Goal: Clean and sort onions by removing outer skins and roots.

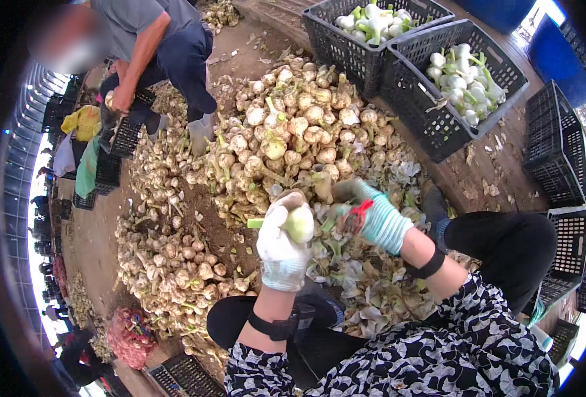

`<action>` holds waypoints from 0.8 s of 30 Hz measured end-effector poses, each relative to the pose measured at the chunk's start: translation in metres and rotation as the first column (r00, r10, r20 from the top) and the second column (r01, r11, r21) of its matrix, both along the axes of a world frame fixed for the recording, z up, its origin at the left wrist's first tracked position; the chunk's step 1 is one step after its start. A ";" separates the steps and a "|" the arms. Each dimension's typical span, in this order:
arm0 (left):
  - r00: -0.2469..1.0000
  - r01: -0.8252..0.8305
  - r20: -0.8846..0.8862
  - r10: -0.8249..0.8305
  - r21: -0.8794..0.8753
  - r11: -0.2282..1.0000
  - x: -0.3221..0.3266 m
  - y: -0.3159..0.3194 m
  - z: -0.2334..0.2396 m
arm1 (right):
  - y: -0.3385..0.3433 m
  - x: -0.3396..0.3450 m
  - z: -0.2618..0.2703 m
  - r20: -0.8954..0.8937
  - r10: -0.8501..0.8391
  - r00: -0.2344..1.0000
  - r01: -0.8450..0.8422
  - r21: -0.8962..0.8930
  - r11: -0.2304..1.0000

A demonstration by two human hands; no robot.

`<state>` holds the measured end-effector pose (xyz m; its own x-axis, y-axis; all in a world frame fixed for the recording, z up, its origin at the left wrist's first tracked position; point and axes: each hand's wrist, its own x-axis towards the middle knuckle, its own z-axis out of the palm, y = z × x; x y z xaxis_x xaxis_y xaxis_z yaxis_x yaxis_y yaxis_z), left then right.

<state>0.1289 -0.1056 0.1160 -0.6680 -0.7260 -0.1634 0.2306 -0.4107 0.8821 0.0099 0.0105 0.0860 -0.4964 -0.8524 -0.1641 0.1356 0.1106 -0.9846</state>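
Note:
My left hand (284, 233), in a white glove with a pale blue cuff, grips a peeled garlic bulb (299, 225). The bulb is pale green-white, and its cut green stem (255, 223) sticks out to the left. Just right of it is my right hand (372, 211), in a teal-and-white striped glove with a red tie (361, 207) around it. Motion blurs its fingers, and whether they hold anything is unclear. Beyond both hands rises a heap of unpeeled garlic bulbs (293, 134) with dry stems. Stripped garlic skins (347, 270) litter the ground below my hands.
Two black plastic crates (424, 119) (340, 59) at the upper right hold cleaned white garlic (459, 84). More garlic (174, 268) spreads leftward. A co-worker (159, 54) bends over a crate at upper left. A red mesh sack (130, 337) lies lower left; stacked crates (555, 144) line the right.

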 end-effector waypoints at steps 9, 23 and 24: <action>0.993 -0.009 -0.106 0.052 0.373 0.928 -0.002 -0.009 0.000 | -0.004 0.014 0.038 -0.191 -0.013 0.982 -0.037 -0.255 0.966; 0.992 0.019 -0.121 0.029 0.371 0.928 -0.002 -0.007 0.010 | 0.009 0.000 0.004 0.164 0.152 0.975 -0.145 -0.055 0.988; 0.985 0.052 -0.174 -0.017 0.194 0.980 0.001 -0.007 -0.007 | 0.005 0.010 0.002 -0.173 0.129 0.976 -0.163 -0.197 0.967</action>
<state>0.1296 -0.1127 0.1089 -0.7226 -0.6668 -0.1824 0.3532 -0.5829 0.7318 0.0203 0.0157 0.0876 -0.3692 -0.9245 0.0954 -0.0250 -0.0927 -0.9954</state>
